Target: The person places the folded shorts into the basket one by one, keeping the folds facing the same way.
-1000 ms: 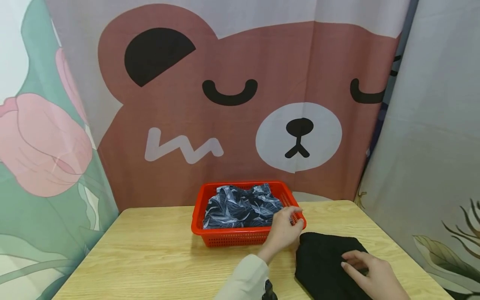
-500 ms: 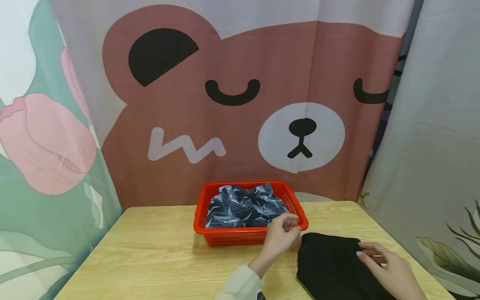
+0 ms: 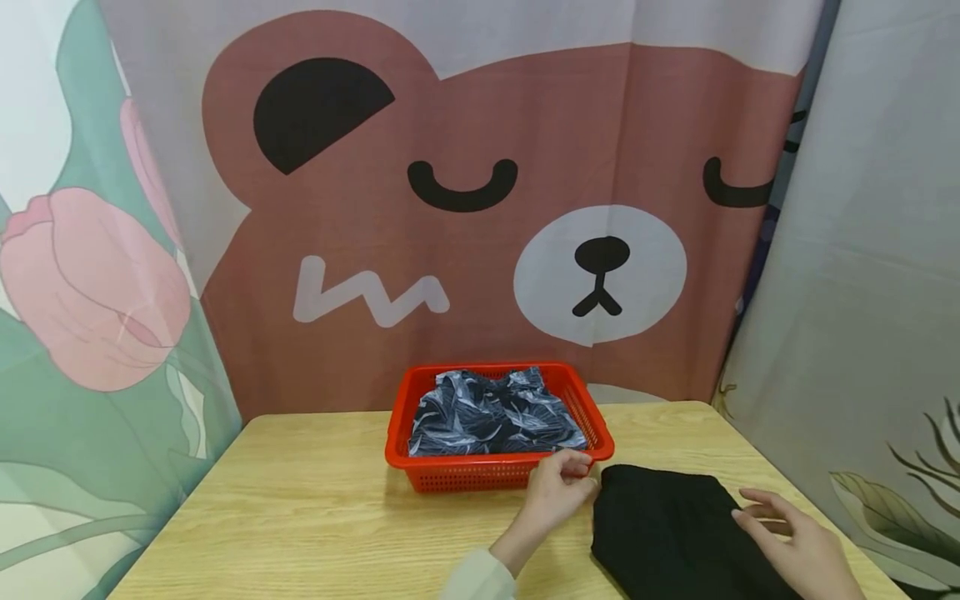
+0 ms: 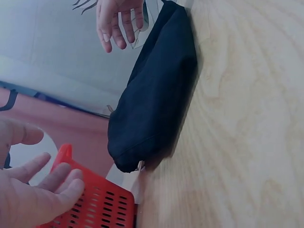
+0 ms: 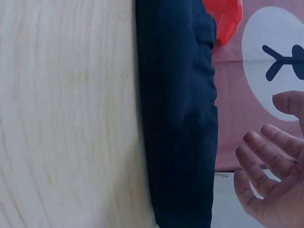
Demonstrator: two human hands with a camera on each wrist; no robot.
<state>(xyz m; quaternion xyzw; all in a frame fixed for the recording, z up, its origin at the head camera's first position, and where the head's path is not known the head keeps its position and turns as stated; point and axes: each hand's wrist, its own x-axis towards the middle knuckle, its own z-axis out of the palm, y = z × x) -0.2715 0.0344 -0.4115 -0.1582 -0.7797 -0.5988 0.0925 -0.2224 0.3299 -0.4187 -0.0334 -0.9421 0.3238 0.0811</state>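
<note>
A red plastic basket (image 3: 468, 477) holds a crumpled blue-grey cloth (image 3: 491, 417) with a leaf pattern. My left hand (image 3: 557, 490) hovers by the basket's front right corner, fingers loosely bent and holding nothing. To the right, a thick folded black cloth (image 3: 663, 529) lies on the table. Over its right side is my right hand (image 3: 804, 540), relaxed, with a gap between thumb and fingers. The left wrist view shows the black cloth (image 4: 154, 95) as a bulky bundle, apart from both hands. In the right wrist view, my right hand (image 5: 278, 175) stands clear of the cloth (image 5: 175, 114).
The light wood table (image 3: 322, 500) carries the basket near its back edge. Behind it hangs a curtain (image 3: 360, 350) with a large bear print. Floral and pale curtains (image 3: 847, 275) close off the left and right sides.
My left hand has drawn back from the basket's right side toward me. My right hand has shifted right, away from the middle of the black cloth. Basket and black cloth stay put.
</note>
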